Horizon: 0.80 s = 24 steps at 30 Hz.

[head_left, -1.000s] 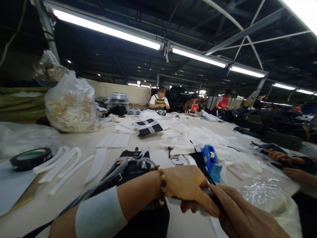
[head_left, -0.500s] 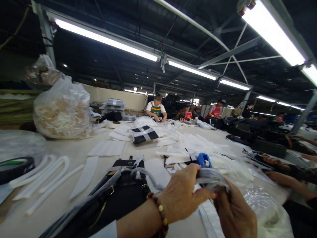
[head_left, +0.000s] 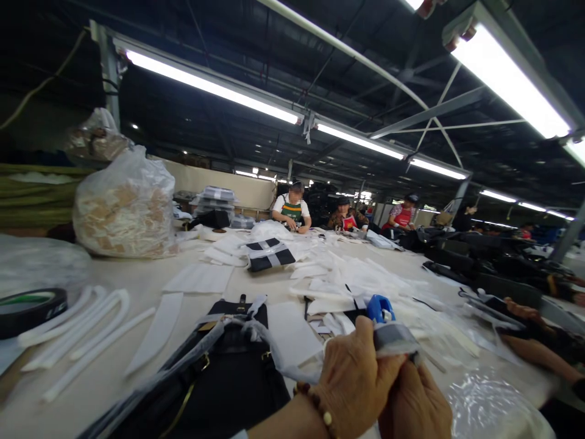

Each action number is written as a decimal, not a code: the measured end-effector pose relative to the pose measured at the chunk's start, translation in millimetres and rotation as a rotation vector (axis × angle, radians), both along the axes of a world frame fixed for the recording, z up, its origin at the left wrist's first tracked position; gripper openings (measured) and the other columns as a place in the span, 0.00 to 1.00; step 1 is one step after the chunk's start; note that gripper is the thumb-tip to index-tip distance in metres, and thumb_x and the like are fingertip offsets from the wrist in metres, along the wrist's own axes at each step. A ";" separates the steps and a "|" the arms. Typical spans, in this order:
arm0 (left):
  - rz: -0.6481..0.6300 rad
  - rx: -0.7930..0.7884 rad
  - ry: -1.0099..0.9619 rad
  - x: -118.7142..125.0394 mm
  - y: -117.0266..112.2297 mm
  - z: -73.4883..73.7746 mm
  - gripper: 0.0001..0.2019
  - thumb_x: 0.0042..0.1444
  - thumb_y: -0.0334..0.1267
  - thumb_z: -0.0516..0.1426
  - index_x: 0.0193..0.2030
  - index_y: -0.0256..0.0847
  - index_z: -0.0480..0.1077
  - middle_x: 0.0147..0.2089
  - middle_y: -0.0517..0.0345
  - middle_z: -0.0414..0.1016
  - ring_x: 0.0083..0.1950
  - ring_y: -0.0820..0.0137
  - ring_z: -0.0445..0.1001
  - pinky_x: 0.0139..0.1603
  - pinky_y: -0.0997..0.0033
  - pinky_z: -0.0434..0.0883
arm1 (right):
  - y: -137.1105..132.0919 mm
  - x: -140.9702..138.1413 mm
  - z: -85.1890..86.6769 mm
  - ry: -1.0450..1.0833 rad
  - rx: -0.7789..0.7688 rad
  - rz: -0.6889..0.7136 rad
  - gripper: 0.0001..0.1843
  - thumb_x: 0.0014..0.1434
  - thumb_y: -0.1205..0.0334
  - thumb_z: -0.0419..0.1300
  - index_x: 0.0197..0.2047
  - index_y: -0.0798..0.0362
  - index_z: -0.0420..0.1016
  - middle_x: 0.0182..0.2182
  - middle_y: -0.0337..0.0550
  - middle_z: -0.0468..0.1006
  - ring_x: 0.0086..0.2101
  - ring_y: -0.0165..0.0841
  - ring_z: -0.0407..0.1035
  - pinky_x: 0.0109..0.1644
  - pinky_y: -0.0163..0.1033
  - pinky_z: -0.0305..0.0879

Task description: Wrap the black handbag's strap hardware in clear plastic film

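A dark strip wrapped in translucent film [head_left: 393, 339] is pinched between my two hands, curved over at its top. My left hand [head_left: 354, 372], a beaded bracelet at its wrist, grips the strip from the left. Close against it, my right hand [head_left: 418, 399] has its fingers closed on the lower right end; that end is hidden by the fingers. Just behind the strip stands a blue tape dispenser [head_left: 381, 308]. To the left, a black bag [head_left: 228, 378] with gold-coloured zips and buckles lies on the table, its straps covered in clear film.
White foam tubes [head_left: 98, 326] and a black tape roll [head_left: 31, 311] lie at left. Foam sheets [head_left: 198, 278] and a wrapped black packet [head_left: 270, 254] are farther back. A stuffed clear sack [head_left: 125, 207] stands behind. Co-workers sit across; another's arm [head_left: 534, 353] reaches in at right.
My hands have drawn closer together and moved slightly lower, with the wrapped strip now showing a darker face. The view has shifted a little, and the black bag shows more fully.
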<state>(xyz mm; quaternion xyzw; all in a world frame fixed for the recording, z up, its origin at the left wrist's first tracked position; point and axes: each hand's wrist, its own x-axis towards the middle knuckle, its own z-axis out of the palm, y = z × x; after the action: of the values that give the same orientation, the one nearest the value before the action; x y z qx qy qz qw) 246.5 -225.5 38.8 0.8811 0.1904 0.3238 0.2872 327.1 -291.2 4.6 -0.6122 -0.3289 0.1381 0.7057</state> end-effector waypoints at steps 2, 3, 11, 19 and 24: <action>0.013 0.020 0.038 -2.3 4.1 2.7 0.12 0.59 0.44 0.42 0.43 0.39 0.56 0.33 0.51 0.73 0.35 0.59 0.73 0.35 0.61 0.68 | 4.9 -3.5 -1.0 0.038 0.018 -0.038 0.10 0.57 0.54 0.50 0.34 0.48 0.68 0.29 0.41 0.77 0.34 0.38 0.72 0.35 0.38 0.69; 0.014 0.050 0.062 -4.0 6.8 3.8 0.11 0.59 0.41 0.41 0.43 0.38 0.56 0.32 0.52 0.73 0.33 0.60 0.73 0.35 0.61 0.68 | 6.7 -5.5 -0.5 0.046 0.015 -0.041 0.10 0.57 0.53 0.51 0.33 0.49 0.68 0.28 0.42 0.77 0.33 0.39 0.72 0.33 0.39 0.70; -0.053 0.708 0.216 -13.8 18.7 4.9 0.09 0.52 0.24 0.43 0.39 0.31 0.58 0.31 0.51 0.69 0.27 0.64 0.68 0.27 0.62 0.67 | -5.1 9.5 12.1 -1.326 -0.321 -0.361 0.18 0.56 0.63 0.47 0.50 0.52 0.61 0.42 0.51 0.73 0.39 0.43 0.70 0.36 0.45 0.68; 0.048 0.608 0.034 -3.6 14.1 14.7 0.06 0.57 0.35 0.46 0.39 0.36 0.57 0.34 0.55 0.67 0.33 0.64 0.66 0.36 0.58 0.68 | -9.8 40.7 18.6 -1.033 -0.452 -0.376 0.12 0.55 0.54 0.47 0.38 0.50 0.65 0.23 0.42 0.74 0.20 0.37 0.68 0.19 0.36 0.61; 0.119 0.450 0.008 2.4 2.3 7.3 0.08 0.57 0.38 0.44 0.39 0.37 0.58 0.38 0.54 0.66 0.37 0.63 0.65 0.38 0.56 0.68 | -2.4 22.6 11.9 -0.428 -0.359 -0.452 0.17 0.51 0.50 0.49 0.36 0.52 0.68 0.22 0.43 0.75 0.20 0.36 0.67 0.21 0.36 0.62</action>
<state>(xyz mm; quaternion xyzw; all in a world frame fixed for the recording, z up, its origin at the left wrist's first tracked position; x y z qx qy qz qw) 248.9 -223.2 46.1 0.9114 0.1661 0.3711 0.0634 349.7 -293.6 16.5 -0.7987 -0.2960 -0.0974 0.5147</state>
